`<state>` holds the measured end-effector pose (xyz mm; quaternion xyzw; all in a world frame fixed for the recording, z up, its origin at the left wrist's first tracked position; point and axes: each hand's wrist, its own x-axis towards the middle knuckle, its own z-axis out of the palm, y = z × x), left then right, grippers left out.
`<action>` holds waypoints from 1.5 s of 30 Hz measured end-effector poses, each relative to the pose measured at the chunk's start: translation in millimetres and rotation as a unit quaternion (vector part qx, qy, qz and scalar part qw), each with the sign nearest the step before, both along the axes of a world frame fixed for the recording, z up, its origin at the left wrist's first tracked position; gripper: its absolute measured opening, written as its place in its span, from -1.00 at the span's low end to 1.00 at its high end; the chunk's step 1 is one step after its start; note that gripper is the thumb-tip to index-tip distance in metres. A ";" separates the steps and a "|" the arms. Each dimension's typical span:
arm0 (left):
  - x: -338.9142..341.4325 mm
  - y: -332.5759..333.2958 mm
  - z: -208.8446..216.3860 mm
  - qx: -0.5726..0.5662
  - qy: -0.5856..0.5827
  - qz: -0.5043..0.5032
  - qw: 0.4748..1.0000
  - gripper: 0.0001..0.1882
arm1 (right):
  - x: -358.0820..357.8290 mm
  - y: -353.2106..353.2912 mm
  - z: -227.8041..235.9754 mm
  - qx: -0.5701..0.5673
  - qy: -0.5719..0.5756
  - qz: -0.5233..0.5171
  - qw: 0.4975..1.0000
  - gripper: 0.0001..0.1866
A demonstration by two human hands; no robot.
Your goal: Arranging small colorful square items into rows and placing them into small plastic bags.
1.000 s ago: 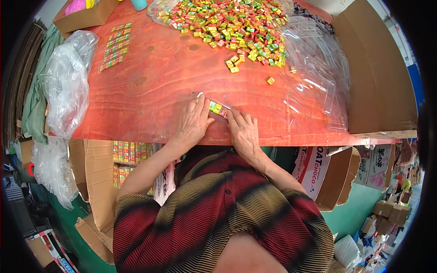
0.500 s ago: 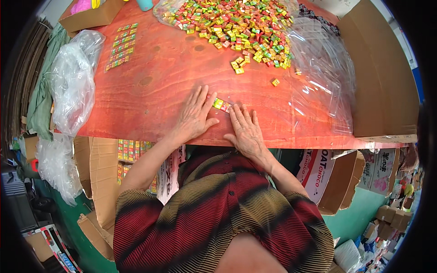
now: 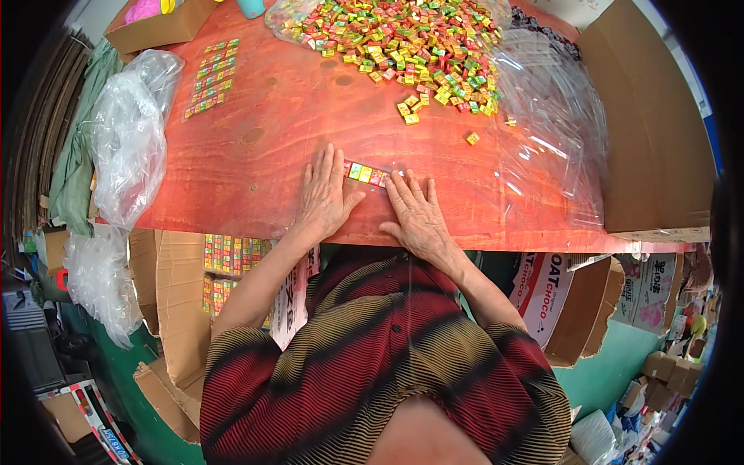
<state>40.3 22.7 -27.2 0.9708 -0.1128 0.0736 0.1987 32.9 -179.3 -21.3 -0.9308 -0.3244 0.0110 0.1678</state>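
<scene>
A short row of small coloured boxes [image 3: 366,173], yellow, green and red, lies on the red tabletop in what looks like a clear plastic sleeve. My left hand [image 3: 322,198] rests flat at the row's left end, fingers stretched out and pointing away from me. At the right end my right hand [image 3: 419,217] lies with its fingers spread, fingertips touching the sleeve and covering the last boxes. Neither hand grips anything. Farther off is a big loose heap of the same little boxes [image 3: 411,46], with one stray box [image 3: 472,138] nearer me.
Packed rows of boxes [image 3: 212,77] lie at the far left, beside a crumpled clear bag [image 3: 128,139]. Clear plastic sleeves [image 3: 550,116] spread at the right, before an upright cardboard panel [image 3: 655,132]. Below the table edge, an open carton [image 3: 180,310] holds packed rows.
My left hand has slid a little left, uncovering more of the boxes. The right hand stays nearly in place. The whole view has shifted slightly.
</scene>
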 end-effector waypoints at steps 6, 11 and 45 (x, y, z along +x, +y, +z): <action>1.2 -7.2 10.0 0.103 0.059 -0.032 0.992 -0.18 | 1.3 0.9 -3.8 -0.006 -0.005 -0.008 1.000 -0.20; 1.5 4.2 -1.2 -0.065 -0.034 -0.008 0.997 -0.21 | 1.3 1.8 -3.2 -0.003 -0.011 -0.004 1.000 -0.19; 8.2 8.0 13.6 0.085 -0.108 0.012 0.990 -0.55 | 75.6 -62.3 1.0 0.073 -0.137 -0.300 0.941 -0.72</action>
